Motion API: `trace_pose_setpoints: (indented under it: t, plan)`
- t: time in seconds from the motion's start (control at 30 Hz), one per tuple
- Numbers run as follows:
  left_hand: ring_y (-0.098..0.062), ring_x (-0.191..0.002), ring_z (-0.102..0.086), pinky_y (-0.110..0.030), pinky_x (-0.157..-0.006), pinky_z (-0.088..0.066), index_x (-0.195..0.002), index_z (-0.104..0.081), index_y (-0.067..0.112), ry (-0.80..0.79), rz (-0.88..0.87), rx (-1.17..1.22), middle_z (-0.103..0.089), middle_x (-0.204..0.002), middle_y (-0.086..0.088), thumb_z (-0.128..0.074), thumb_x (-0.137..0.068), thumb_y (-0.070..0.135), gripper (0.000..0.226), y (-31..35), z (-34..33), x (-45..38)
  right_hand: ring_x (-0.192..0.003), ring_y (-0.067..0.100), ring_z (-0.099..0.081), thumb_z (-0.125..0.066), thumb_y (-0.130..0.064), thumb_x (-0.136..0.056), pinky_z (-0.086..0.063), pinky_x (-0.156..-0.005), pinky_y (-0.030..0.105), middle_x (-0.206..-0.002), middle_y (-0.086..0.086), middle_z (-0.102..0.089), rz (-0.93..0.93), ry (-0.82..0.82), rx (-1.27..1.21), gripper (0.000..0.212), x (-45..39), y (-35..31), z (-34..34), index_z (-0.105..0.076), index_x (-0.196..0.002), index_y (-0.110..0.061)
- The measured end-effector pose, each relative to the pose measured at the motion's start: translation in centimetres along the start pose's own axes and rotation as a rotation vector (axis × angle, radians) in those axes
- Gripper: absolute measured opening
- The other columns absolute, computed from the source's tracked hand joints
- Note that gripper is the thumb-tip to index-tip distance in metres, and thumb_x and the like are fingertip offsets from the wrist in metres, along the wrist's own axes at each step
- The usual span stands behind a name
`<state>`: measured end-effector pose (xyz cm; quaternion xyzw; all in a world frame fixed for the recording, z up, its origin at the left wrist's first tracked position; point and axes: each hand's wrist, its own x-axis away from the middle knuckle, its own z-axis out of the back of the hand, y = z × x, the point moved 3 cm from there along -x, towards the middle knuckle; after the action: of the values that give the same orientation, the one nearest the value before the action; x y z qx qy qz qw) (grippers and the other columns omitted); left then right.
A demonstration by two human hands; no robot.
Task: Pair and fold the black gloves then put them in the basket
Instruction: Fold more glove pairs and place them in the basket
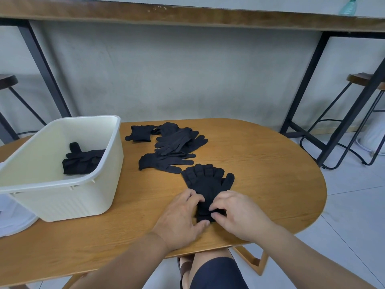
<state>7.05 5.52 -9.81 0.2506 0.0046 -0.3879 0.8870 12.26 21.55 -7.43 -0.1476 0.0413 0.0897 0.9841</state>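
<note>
A stacked pair of black gloves [208, 182] lies flat on the wooden table [270, 174], fingers pointing away from me. My left hand [181, 217] and my right hand [239, 213] both pinch its cuff end at the near side, fingers curled on the fabric. Further back a loose heap of black gloves [177, 142] spreads across the table, with one more glove [164, 162] lying just in front of it. The cream plastic basket [62, 197] stands at the left and holds a folded black glove pair [82, 161].
A white object [12, 217] sits at the table's left edge beside the basket. Stools [362, 80] and black metal bench legs [302, 84] stand behind the table. My knee [214, 268] shows under the near edge.
</note>
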Motion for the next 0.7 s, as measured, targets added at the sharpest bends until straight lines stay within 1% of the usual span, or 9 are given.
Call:
trace_pose_setpoints:
  t: [0.13, 0.23, 0.37, 0.5, 0.6, 0.7]
  plan:
    - [0.002, -0.113, -0.036, -0.012, -0.098, -0.029, -0.133, -0.041, 0.034, 0.01, 0.051, 0.04, -0.034, -0.126, 0.02, -0.06, -0.087, 0.049, 0.052, 0.0, -0.2, 0.1, -0.101, 0.004, -0.056, -0.056, -0.035, -0.093, -0.049, -0.088, 0.026, -0.108, -0.017, -0.064, -0.069, 0.044, -0.083, 0.022, 0.1, 0.4, 0.2, -0.072, -0.108, -0.03]
    - [0.002, -0.115, -0.034, -0.012, -0.098, -0.027, -0.132, -0.042, 0.035, 0.01, 0.065, 0.035, -0.034, -0.126, 0.02, -0.061, -0.086, 0.048, 0.051, 0.0, -0.3, 0.1, -0.1, 0.002, -0.054, -0.056, -0.034, -0.093, -0.048, -0.088, 0.024, -0.108, -0.018, -0.063, -0.057, 0.041, -0.072, 0.022, 0.3, 0.1, 0.4, -0.072, -0.107, -0.03]
    - [0.002, -0.114, -0.033, -0.011, -0.098, -0.026, -0.13, -0.043, 0.036, 0.003, 0.077, 0.04, -0.034, -0.126, 0.02, -0.061, -0.086, 0.048, 0.05, 0.0, -0.3, 0.0, -0.113, 0.005, -0.048, -0.053, -0.038, -0.094, -0.044, -0.094, 0.027, -0.117, -0.017, -0.06, -0.016, -0.038, 0.004, 0.028, 0.6, -0.5, 0.1, -0.07, -0.115, -0.031]
    - [0.001, -0.112, -0.035, -0.012, -0.097, -0.029, -0.128, -0.046, 0.034, -0.019, 0.025, 0.031, -0.034, -0.123, 0.019, -0.059, -0.086, 0.05, 0.046, 0.1, -0.1, 0.1, -0.12, 0.005, -0.043, -0.056, -0.046, -0.091, -0.042, -0.096, 0.025, -0.125, -0.016, -0.054, -0.024, -0.062, 0.011, 0.042, 0.7, -0.6, 0.3, -0.06, -0.131, -0.03]
    - [0.0, -0.11, -0.038, -0.016, -0.096, -0.035, -0.125, -0.052, 0.033, -0.05, -0.025, 0.01, -0.036, -0.119, 0.019, -0.056, -0.088, 0.049, 0.041, 0.3, 0.5, -0.1, -0.12, 0.005, -0.043, -0.054, -0.039, -0.091, -0.043, -0.096, 0.024, -0.125, -0.016, -0.053, -0.013, -0.069, 0.028, 0.045, 0.7, -0.7, 0.3, -0.056, -0.135, -0.03]
    - [0.001, -0.108, -0.038, -0.014, -0.093, -0.034, -0.124, -0.054, 0.032, -0.09, -0.04, -0.009, -0.039, -0.118, 0.019, -0.053, -0.089, 0.048, 0.038, 0.3, 0.7, -0.1, -0.119, 0.008, -0.045, -0.049, -0.027, -0.093, -0.044, -0.096, 0.025, -0.125, -0.013, -0.054, 0.016, -0.061, 0.081, 0.042, 0.6, -0.9, 0.3, -0.055, -0.135, -0.029]
